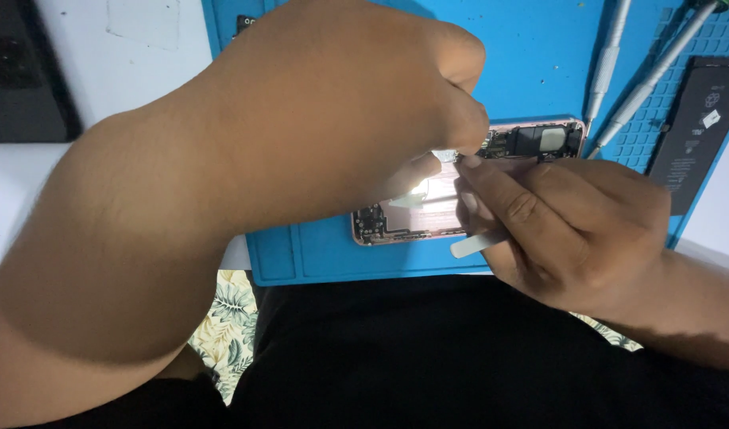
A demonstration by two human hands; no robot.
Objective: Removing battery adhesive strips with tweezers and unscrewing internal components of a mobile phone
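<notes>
**Two hands crowd over an opened phone on a blue mat**

The left hand and its forearm fill most of the view and cover much of what lies beneath. Its fingers are curled down tight, the tips pinched together at the upper edge of the opened phone, but what they pinch is hidden under the knuckles; I cannot tell whether the grip has anything in it.

The right hand comes in from the lower right, its grip closed around a pale flat pry tool. Only the tool's rounded end shows below the fingers; the working end is lost between the two hands. The fingertips of this hand rest against the phone's pink inner frame.

The phone lies open-side up near the middle of the blue work mat, which sits on a white bench. Its upper end, with dark circuit parts and a small metal shield, is plain to see; its lower corner with more dark parts peeks out under the left wrist. The middle is covered by both hands.

Two metal screwdrivers lie slanted on the mat above the phone, their handles cut off by the top edge. A black flat battery rests at the mat's right side, partly cropped. A dark object at the upper left is cut off and unclear. The person's black clothing fills the bottom of the view, with leaf-patterned fabric showing beside it.
</notes>
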